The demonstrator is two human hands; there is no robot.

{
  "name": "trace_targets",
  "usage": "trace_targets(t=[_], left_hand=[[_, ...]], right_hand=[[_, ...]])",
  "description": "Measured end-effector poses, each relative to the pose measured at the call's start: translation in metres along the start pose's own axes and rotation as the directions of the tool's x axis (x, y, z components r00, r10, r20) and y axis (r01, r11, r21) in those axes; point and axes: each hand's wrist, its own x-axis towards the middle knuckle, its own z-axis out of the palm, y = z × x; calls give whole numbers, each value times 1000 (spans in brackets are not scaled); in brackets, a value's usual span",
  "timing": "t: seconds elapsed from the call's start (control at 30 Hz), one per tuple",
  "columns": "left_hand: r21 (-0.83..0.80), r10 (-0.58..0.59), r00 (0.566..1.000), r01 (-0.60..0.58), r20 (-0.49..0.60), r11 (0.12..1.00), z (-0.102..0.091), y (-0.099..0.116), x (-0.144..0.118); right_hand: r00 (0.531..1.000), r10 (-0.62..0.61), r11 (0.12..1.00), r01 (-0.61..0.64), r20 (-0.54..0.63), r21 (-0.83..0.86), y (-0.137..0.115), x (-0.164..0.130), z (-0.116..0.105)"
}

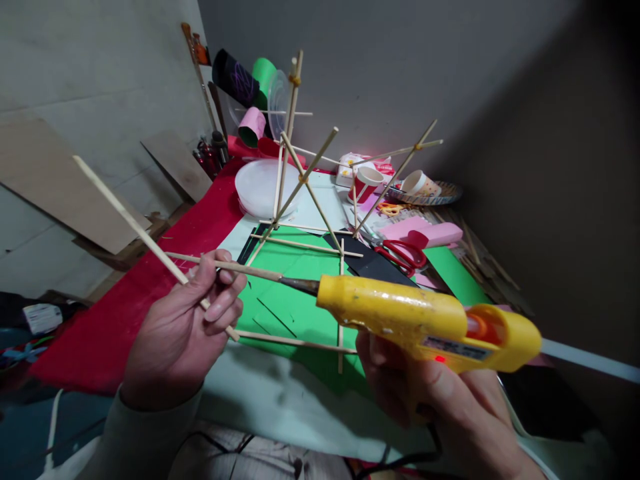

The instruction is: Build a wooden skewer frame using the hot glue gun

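My left hand (187, 323) is closed on two thin wooden sticks that cross between its fingers. One wooden stick (130, 217) slants up to the left; the other wooden stick (255, 271) points right. Wrapped round the handle of a yellow hot glue gun (395, 303), my right hand (440, 393) holds it level, with a red light lit on its side. The gun's dark nozzle (299, 285) meets the right end of the second stick. Behind them stands a frame of joined wooden sticks (310, 183), with yellowish bindings at some crossings.
Green paper (300, 303) and black paper (377, 267) lie beneath the frame. Red-handled scissors (403, 257), a red and white paper cup (367, 181) and pink paper rolls (425, 231) sit to the right. Plastic lids (260, 190) are behind. A black cord (400, 460) hangs below the gun.
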Motion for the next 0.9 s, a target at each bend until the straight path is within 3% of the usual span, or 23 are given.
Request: trace_targets(t=[0.1,0.43,0.6,0.73,0.9], left_hand=[[-2,-4,999,4,35,1000,-1,0,1],[21,-6,999,6,35,1000,-1,0,-1],[16,-3,1000,2,21,1000,-2,1,-2],[7,29,998,-29,61,1000,-3,0,0],[16,25,999,-26,30,1000,0,0,0]], right_hand=[[996,16,1000,-18,92,13,2,-1,-3],[998,-38,993,32,45,114,25,-11,-9],[994,-35,998,28,100,64,19,-5,-5],[998,15,1000,-16,68,14,9,-3,-3],[995,55,998,-53,78,-27,-5,0,-2]])
